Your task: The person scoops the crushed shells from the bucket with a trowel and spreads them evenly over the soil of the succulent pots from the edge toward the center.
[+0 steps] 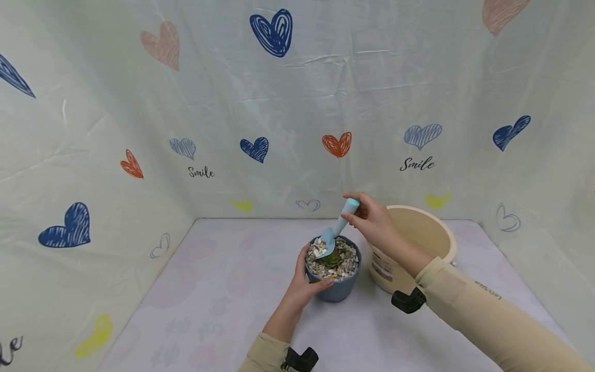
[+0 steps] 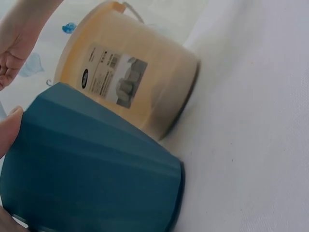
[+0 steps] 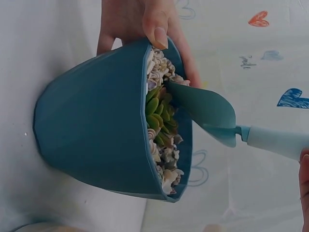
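Observation:
A blue faceted plant pot (image 1: 335,295) stands on the table, filled with pale shells and stones around a green succulent (image 3: 161,113). My left hand (image 1: 301,289) grips the pot at its rim, with the thumb over the near edge and the fingers along the left side. Between the fingers and thumb of my right hand (image 1: 378,223) is the handle of a light blue trowel (image 3: 212,111). Its blade tip points down among the shells, beside the succulent on the side toward my left hand. Some pale shells lie at the blade in the head view.
Just right of the pot stands a beige bucket (image 1: 382,268) with a printed label and a wire handle; my right forearm passes over its rim. A pale cloth covers the table (image 1: 209,289). Behind it hangs a white curtain (image 1: 297,103) printed with hearts.

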